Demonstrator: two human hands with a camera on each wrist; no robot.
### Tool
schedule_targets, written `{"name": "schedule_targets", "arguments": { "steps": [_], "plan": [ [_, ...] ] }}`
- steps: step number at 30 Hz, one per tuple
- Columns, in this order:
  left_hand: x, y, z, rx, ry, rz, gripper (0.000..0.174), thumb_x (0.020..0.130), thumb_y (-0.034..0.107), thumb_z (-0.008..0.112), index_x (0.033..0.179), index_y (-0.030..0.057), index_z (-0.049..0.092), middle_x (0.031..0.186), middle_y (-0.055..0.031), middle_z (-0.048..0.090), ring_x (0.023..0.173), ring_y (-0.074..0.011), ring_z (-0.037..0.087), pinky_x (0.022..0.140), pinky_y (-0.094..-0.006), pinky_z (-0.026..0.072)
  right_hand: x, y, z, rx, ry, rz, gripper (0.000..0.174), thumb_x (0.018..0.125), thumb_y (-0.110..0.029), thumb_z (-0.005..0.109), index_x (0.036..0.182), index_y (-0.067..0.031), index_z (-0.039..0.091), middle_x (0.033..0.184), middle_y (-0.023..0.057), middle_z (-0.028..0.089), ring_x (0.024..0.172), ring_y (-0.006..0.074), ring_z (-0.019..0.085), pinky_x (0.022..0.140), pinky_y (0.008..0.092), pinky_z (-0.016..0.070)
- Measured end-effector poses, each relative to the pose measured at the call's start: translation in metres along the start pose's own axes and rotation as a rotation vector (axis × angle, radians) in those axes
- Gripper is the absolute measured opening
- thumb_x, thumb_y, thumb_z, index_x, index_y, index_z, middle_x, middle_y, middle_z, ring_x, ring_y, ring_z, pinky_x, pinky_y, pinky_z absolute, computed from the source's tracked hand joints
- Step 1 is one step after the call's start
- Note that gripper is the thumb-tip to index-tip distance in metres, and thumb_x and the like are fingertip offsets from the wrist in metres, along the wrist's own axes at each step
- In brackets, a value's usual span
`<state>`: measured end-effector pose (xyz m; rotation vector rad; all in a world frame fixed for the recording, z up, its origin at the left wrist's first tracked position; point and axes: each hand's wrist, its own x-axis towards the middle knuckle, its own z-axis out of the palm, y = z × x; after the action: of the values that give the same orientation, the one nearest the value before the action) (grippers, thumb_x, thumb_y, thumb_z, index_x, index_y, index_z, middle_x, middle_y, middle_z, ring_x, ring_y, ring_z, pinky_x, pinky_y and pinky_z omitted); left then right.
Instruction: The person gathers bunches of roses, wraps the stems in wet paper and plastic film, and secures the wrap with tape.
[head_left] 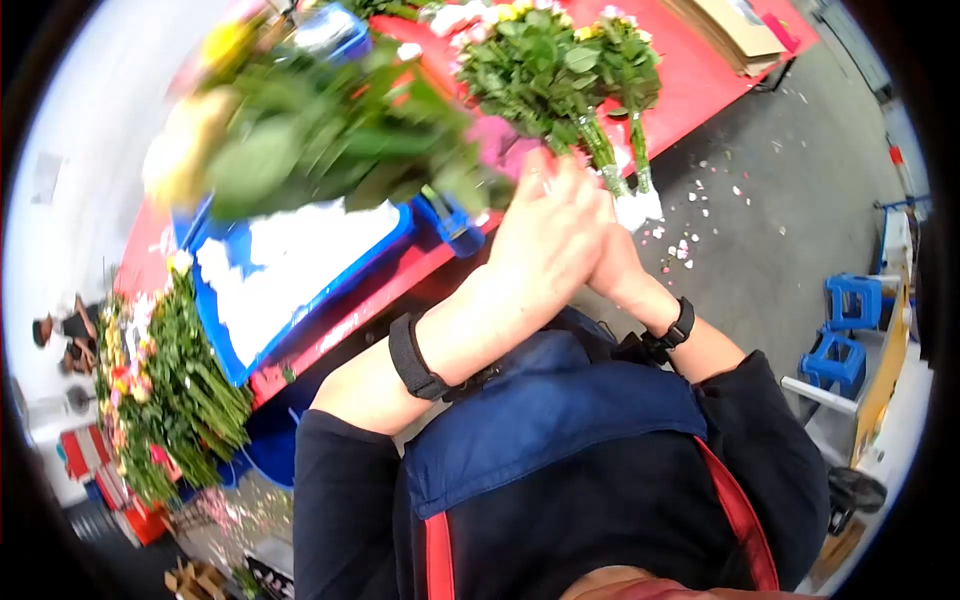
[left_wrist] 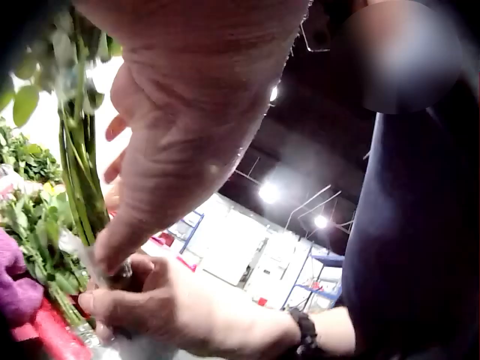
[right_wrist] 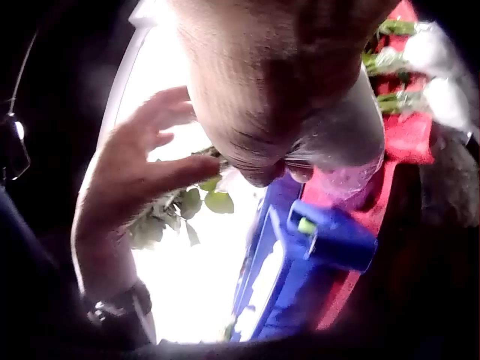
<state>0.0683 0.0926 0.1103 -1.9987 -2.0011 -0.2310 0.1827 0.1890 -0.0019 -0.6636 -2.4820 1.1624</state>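
Note:
A leafy bunch of roses (head_left: 320,150), blurred and with pale yellow blooms, leans to the left above the red table. My left hand (head_left: 545,220) holds it low on the stems, thumb and fingers around them. In the left wrist view the green stems (left_wrist: 79,165) run down between both hands. My right hand (left_wrist: 142,304) is close beneath, gripping translucent plastic film at the stem ends. That film (right_wrist: 349,127) bulges out beside the right hand in the right wrist view. The stem ends themselves are hidden by fingers.
On the red table (head_left: 690,100) lie other bunches (head_left: 540,70) with white-wrapped ends, a purple cloth (head_left: 500,145) and a small blue holder (head_left: 445,220). A blue tray (head_left: 245,375) contains white pieces. Many cut flowers (head_left: 190,390) stand at left; blue stools (head_left: 835,360) at right.

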Motion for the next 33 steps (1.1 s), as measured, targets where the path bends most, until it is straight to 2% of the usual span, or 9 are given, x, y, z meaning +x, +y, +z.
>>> {"name": "schedule_targets", "arguments": {
  "steps": [3,5,11,15,20,24,27,29,33],
  "plan": [
    [0.014,-0.003,-0.001,-0.349,0.241,0.1,0.025,0.076,0.016,0.065,0.1,0.0102,0.062,0.105,-0.0067,0.061,0.106,-0.0253,0.056,0.093,-0.0448,0.0381,0.001,0.026,-0.028,-0.032,0.218,-0.1,0.038,0.077,-0.021,0.068,0.11,-0.004,0.06,0.083,0.0185,0.068,0.083,0.0328,0.067,0.073,0.0383,0.0518],
    [0.007,-0.012,0.022,-0.612,0.196,0.014,0.029,0.074,0.016,0.07,0.102,0.0098,0.062,0.104,-0.0074,0.061,0.105,-0.0263,0.056,0.091,-0.0436,0.0394,0.0,0.05,-0.042,-0.043,0.271,0.165,0.043,0.077,-0.02,0.066,0.115,-0.0035,0.056,0.087,0.0213,0.067,0.084,0.0357,0.066,0.073,0.0399,0.0514],
    [0.005,-0.039,0.13,-0.881,-0.131,-0.445,0.035,0.077,0.018,0.073,0.105,-0.0017,0.063,0.092,-0.0155,0.067,0.085,-0.0287,0.067,0.076,-0.0367,0.053,0.03,0.144,-0.068,-0.049,0.228,0.235,0.044,0.073,-0.017,0.062,0.113,-0.0003,0.058,0.111,0.0226,0.061,0.108,0.0369,0.056,0.089,0.0424,0.0451],
    [0.028,-0.048,0.203,-1.29,-0.305,-0.886,0.057,0.08,0.022,0.075,0.122,-0.009,0.054,0.11,-0.017,0.065,0.099,-0.0226,0.064,0.083,-0.0312,0.0507,0.05,0.193,-0.061,-0.1,0.257,0.094,0.055,0.069,-0.016,0.064,0.121,-0.002,0.057,0.136,0.0198,0.047,0.126,0.0368,0.042,0.104,0.0413,0.035],
    [0.065,-0.038,0.255,-1.468,-0.144,-1.287,0.093,0.077,0.03,0.079,0.139,-0.0147,0.027,0.121,-0.0216,0.056,0.106,-0.027,0.059,0.09,-0.0341,0.0476,0.06,0.219,-0.074,-0.127,0.069,0.195,0.084,0.069,-0.026,0.072,0.139,0.0041,0.036,0.148,0.0292,0.027,0.136,0.0404,0.03,0.111,0.043,0.0274],
    [0.077,-0.036,0.275,-1.719,-0.006,-1.607,0.098,0.08,0.028,0.078,0.141,-0.0156,0.015,0.119,-0.0193,0.057,0.105,-0.0255,0.059,0.091,-0.0334,0.0461,0.078,0.234,-0.081,0.461,0.003,0.605,0.07,0.078,-0.03,0.076,0.13,0.0062,0.045,0.126,0.0192,0.055,0.115,0.0257,0.053,0.097,0.0352,0.0411],
    [0.082,-0.033,0.284,-1.923,0.062,-1.488,0.089,0.082,0.022,0.076,0.138,-0.0157,0.018,0.115,-0.0168,0.059,0.105,-0.0224,0.059,0.092,-0.0319,0.0458,0.09,0.249,-0.074,0.837,-0.094,0.724,0.041,0.084,-0.02,0.072,0.116,0.0016,0.058,0.107,0.0079,0.065,0.091,0.014,0.06,0.083,0.0285,0.047],
    [0.097,-0.026,0.268,-1.951,0.127,-1.471,0.062,0.084,0.018,0.073,0.127,-0.0104,0.039,0.116,-0.0158,0.06,0.106,-0.0209,0.059,0.093,-0.0338,0.0465,0.1,0.227,-0.083,0.863,-0.099,0.8,0.04,0.084,-0.017,0.072,0.116,0.0019,0.058,0.106,0.0077,0.065,0.091,0.0149,0.061,0.083,0.0291,0.0479],
    [0.116,-0.027,0.268,-1.988,0.171,-1.316,0.054,0.079,0.012,0.076,0.123,-0.0025,0.049,0.115,-0.0122,0.061,0.102,-0.0198,0.06,0.091,-0.0339,0.0476,0.105,0.213,-0.083,0.881,-0.169,0.706,0.042,0.081,-0.007,0.07,0.119,0.0009,0.057,0.109,0.0074,0.065,0.095,0.0157,0.061,0.086,0.0307,0.048]
  ]
}}
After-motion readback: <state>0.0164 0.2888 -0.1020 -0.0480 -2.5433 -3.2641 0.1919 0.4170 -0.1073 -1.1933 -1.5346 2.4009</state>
